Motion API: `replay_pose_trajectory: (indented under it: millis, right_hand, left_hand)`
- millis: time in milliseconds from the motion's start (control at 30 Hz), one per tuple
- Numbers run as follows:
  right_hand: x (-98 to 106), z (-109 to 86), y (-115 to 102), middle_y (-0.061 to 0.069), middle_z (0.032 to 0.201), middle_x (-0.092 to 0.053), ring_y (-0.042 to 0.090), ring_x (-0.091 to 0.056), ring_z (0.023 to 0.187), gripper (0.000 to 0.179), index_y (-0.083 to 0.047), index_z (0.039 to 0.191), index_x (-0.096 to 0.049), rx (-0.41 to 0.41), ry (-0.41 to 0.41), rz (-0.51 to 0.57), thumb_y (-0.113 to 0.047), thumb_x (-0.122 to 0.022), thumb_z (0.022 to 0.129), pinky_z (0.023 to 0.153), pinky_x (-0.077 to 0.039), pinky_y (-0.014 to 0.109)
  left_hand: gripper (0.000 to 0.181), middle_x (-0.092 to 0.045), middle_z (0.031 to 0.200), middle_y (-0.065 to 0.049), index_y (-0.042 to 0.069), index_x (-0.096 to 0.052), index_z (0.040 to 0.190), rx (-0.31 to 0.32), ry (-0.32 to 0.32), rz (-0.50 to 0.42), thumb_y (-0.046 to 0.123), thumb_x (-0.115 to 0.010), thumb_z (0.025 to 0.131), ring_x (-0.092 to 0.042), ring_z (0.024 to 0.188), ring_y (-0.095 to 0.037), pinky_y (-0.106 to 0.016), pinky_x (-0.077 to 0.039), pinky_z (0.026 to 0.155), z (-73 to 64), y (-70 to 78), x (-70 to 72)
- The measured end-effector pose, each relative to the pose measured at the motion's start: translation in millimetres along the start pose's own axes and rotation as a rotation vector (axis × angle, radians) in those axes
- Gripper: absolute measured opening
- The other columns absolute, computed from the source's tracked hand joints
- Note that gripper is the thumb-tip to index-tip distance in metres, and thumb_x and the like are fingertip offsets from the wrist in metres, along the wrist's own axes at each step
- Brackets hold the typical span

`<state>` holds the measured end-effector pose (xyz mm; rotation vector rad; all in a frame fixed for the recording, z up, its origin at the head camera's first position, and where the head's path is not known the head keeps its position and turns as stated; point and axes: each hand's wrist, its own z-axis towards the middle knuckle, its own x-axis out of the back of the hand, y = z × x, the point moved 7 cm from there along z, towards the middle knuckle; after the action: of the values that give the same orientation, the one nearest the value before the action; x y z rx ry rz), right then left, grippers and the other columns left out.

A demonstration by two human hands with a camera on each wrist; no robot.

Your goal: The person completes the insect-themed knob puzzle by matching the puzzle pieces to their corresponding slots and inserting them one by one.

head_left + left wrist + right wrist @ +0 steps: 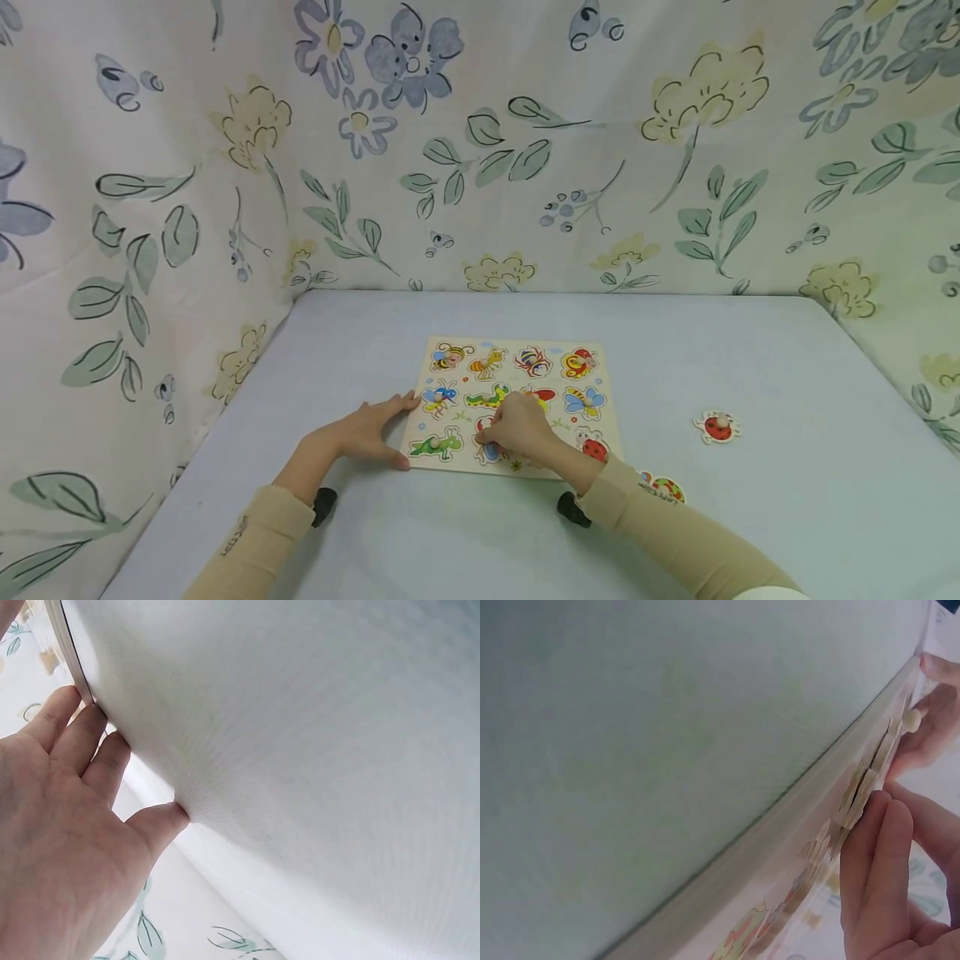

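A wooden peg puzzle board [420,462] with colourful insect pieces lies on the table. My left hand [371,429] rests at its left side, thumb near the front corner and fingers spread; in the left wrist view, fingertips [90,712] touch the board's edge. My right hand [521,429] is over the front row and pinches a blue-winged bug puzzle piece [491,454]. The right wrist view shows this piece [855,799] at the fingertips, close over the board, its knob hidden by the fingers. Beside it is the green grasshopper piece [437,445].
A loose red ladybug piece [717,427] with a knob lies right of the board. Another colourful piece [667,488] is partly hidden behind the right sleeve [637,500]. Floral cloth [480,225] hangs behind and beside the white table [360,325].
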<state>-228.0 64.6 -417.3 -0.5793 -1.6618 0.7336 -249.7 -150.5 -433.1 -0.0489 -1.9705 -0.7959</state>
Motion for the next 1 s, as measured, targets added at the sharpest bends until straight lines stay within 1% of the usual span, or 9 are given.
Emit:
replay_pose_trajectory:
  millis: [167, 300, 433, 567, 667, 800, 933, 1000]
  right_hand:
    - [-1.8, 2.5, 3.8, -0.007, 0.039, -0.045, 0.005, -0.039, 0.038, 0.038, -0.006, 0.050, -0.058, -0.019, -0.013, -0.016, -0.017, -0.084, 0.076, 0.039, -0.023, 0.015]
    - [-1.7, 1.9, 3.7, -0.007, 0.039, -0.045, 0.005, -0.038, 0.037, 0.039, -0.005, 0.050, -0.058, -0.010, -0.029, -0.002, -0.017, -0.083, 0.076, 0.038, -0.023, 0.015]
    - [0.3, 0.1, 2.7, -0.003, 0.043, -0.052, 0.006, -0.040, 0.040, 0.034, -0.004, 0.053, -0.062, 0.010, -0.058, 0.023, -0.015, -0.083, 0.077, 0.040, -0.025, 0.015]
    - [3.4, -0.4, 4.5, 0.000, 0.050, -0.058, 0.007, -0.045, 0.045, 0.025, -0.005, 0.060, -0.068, 0.011, -0.081, 0.019, -0.016, -0.083, 0.077, 0.044, -0.031, 0.017]
    - [5.3, -0.6, 6.9, -0.001, 0.055, -0.061, 0.009, -0.049, 0.050, 0.019, -0.006, 0.066, -0.071, 0.000, -0.096, 0.027, -0.017, -0.083, 0.077, 0.048, -0.036, 0.018]
    - [7.3, -2.9, 10.8, -0.002, 0.066, -0.065, 0.011, -0.053, 0.057, 0.014, -0.005, 0.077, -0.075, -0.033, -0.129, 0.066, -0.017, -0.082, 0.078, 0.052, -0.042, 0.020]
    - [10.9, -6.0, 16.2, -0.001, 0.078, -0.069, 0.012, -0.057, 0.066, 0.018, -0.005, 0.090, -0.076, -0.069, -0.157, 0.106, -0.018, -0.082, 0.078, 0.057, -0.047, 0.022]
    - [14.7, -7.8, 18.3, -0.001, 0.084, -0.070, 0.013, -0.059, 0.072, 0.021, -0.004, 0.094, -0.076, -0.071, -0.164, 0.136, -0.017, -0.082, 0.078, 0.061, -0.050, 0.024]
  left_hand:
    - [0.098, -0.024, 0.158, -0.018, 0.005, -0.034, 0.151, 0.004, 0.005, -0.001, 0.039, -0.083, 0.073, -0.019, 0.144, -0.041, -0.066, -0.009, 0.113, 0.2, 0.0, 0.5]
    - [0.098, -0.024, 0.157, -0.018, 0.005, -0.034, 0.151, 0.004, 0.005, 0.004, 0.039, -0.083, 0.073, -0.019, 0.144, -0.041, -0.066, -0.009, 0.113, 0.0, 1.8, 1.0]
    - [0.098, -0.024, 0.157, -0.018, 0.004, -0.034, 0.151, 0.005, 0.002, -0.001, 0.037, -0.083, 0.073, -0.019, 0.144, -0.041, -0.067, -0.009, 0.113, -0.2, 2.9, 1.0]
    - [0.098, -0.024, 0.158, -0.018, 0.005, -0.034, 0.151, 0.014, 0.000, -0.002, 0.037, -0.083, 0.073, -0.019, 0.144, -0.041, -0.066, -0.009, 0.113, -0.9, 2.8, 0.8]
    - [0.098, -0.023, 0.158, -0.018, 0.005, -0.033, 0.151, 0.017, 0.001, 0.002, 0.038, -0.083, 0.073, -0.018, 0.144, -0.041, -0.066, -0.009, 0.113, -1.3, 3.1, 0.8]
    - [0.097, -0.024, 0.158, -0.018, 0.005, -0.034, 0.150, 0.014, 0.005, -0.004, 0.037, -0.083, 0.073, -0.019, 0.144, -0.041, -0.066, -0.009, 0.113, -1.6, 4.1, 0.9]
    - [0.097, -0.024, 0.157, -0.018, 0.005, -0.034, 0.150, 0.013, 0.010, -0.009, 0.036, -0.084, 0.073, -0.019, 0.144, -0.041, -0.066, -0.009, 0.113, -1.5, 3.7, 0.9]
    - [0.098, -0.024, 0.158, -0.018, 0.005, -0.034, 0.151, 0.012, 0.011, -0.009, 0.037, -0.084, 0.072, -0.019, 0.144, -0.041, -0.066, -0.009, 0.113, -1.0, 2.2, 0.5]
